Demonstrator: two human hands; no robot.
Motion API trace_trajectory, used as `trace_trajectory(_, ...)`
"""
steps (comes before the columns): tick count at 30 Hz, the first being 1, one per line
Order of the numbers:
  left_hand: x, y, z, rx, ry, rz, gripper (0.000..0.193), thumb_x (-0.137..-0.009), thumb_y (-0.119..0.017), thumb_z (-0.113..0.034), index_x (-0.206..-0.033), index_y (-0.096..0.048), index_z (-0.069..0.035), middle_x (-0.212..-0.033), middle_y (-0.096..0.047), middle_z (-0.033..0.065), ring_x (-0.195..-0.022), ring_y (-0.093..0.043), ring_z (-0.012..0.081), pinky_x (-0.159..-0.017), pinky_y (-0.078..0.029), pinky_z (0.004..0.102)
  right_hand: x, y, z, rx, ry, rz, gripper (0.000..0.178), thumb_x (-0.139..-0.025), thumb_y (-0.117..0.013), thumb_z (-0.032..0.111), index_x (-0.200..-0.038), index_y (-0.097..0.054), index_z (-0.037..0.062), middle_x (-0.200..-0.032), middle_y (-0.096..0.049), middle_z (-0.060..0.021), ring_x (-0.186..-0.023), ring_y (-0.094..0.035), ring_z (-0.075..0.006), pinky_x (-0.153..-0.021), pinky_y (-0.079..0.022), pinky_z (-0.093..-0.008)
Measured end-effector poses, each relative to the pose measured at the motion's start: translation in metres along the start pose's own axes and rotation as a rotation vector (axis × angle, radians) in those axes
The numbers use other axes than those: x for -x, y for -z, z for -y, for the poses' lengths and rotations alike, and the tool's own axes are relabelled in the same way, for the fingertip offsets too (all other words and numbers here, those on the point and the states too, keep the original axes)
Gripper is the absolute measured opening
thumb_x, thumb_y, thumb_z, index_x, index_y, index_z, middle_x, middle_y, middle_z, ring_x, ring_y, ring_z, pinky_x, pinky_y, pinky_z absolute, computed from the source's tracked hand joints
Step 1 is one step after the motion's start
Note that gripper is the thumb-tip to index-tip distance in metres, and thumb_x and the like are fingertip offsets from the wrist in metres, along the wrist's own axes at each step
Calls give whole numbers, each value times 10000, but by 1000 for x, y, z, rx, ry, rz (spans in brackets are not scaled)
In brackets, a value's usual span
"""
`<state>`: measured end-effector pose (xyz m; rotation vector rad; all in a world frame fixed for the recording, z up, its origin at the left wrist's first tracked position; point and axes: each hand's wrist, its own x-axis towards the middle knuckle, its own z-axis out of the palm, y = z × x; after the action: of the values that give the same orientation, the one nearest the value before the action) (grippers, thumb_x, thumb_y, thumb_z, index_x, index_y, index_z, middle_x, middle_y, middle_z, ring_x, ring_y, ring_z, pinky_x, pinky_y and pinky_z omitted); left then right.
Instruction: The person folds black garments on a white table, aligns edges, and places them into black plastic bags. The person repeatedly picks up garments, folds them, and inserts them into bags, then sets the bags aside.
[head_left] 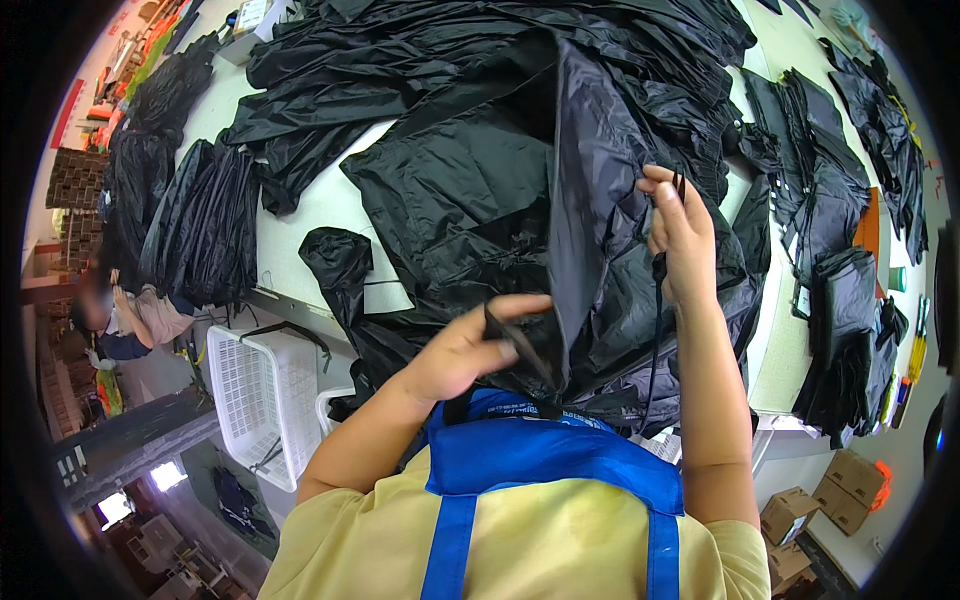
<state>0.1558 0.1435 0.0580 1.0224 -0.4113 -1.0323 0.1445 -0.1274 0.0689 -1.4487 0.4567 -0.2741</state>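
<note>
Worked over a pale table (pixel 783 355) crowded with black cloth, with one thin, glossy black garment (pixel 450 180) spread in the middle of the near side, close to the body, and a loose panel (pixel 590 190) of it raised on edge between both hands. Pinched a black cord (pixel 656 340) between thumb and forefinger of the right hand (pixel 685 240), with a length of it hanging past the wrist toward the near side and the panel just left of the fingertips. Reached the left hand (pixel 455 355) toward the near end of that panel, with forefinger extended to its edge, thumb set apart and a dark strap (pixel 533 362) slanting across; could not tell, through the blur, whether gripping that strap or merely hooked in it. Seemed to be at the step of opening out the garment and handling its cord and strap, rather than folding or stacking. Appeared to call next for a firm left-hand hold on the panel's edge, with the cord drawn clear so as not to twist or snag. Had a heap of black fabric (pixel 450 50) on the far side, bunched garments (pixel 205 220) to the left, folded garments (pixel 843 300) to the right, and a white plastic basket (pixel 245 380) at near left.
</note>
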Motion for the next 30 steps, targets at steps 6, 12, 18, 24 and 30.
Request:
trace_trajectory(6, -37, -32, -5, -1067, 387, 498, 777, -857, -505, -123, -1511, -106, -253, -966, -658, 219, -788, -640, 387, -730, -515, 435, 19, -34, 20, 581, 244, 145, 771, -688, -771, 310, -1289, -429, -32, -1209, -508, -179, -938, -601, -261, -714, -495, -307)
trace_trajectory(12, -66, -13, -25, -985, -291, 486, 455, -797, -615, -126, -1251, -585, -124, -1022, -655, 108, -881, -627, 304, -796, -500, 377, 7, -3, 1, 545, 4, 291, 267, -809, -628, 58, -1046, -603, -62, -895, -648, -129, -841, -629, -193, -724, -484, -292)
trace_trajectory(18, -135, 8, -90, -1341, -607, -141, 403, -767, -661, -75, -1162, -583, -71, -1238, -554, 120, -1182, -516, 265, -1100, -269, 421, 18, 35, 12, -459, -303, 188, 399, -747, -532, 44, -1125, -575, -76, -986, -665, -123, -813, -652, -190, -810, -514, -278)
trace_trajectory(24, -149, 12, -95, -750, -59, 143, 190, -865, -623, -105, -1045, -631, -46, -869, -614, 25, -832, -541, 123, -800, -412, 234, 17, 52, 3, -606, -281, 85, 333, -758, -522, 52, -1061, -590, -66, -976, -664, -147, -833, -655, -221, -825, -520, -310)
trace_trajectory(30, -136, -18, -112, -1317, -573, 7, 532, -756, -734, -211, -1215, -532, -32, -1194, -523, 122, -1043, -517, 218, -890, -420, 308, 2, 51, 0, -641, -269, -231, 242, -857, -541, 128, -1030, -613, -25, -942, -660, -92, -834, -634, -181, -786, -509, -290)
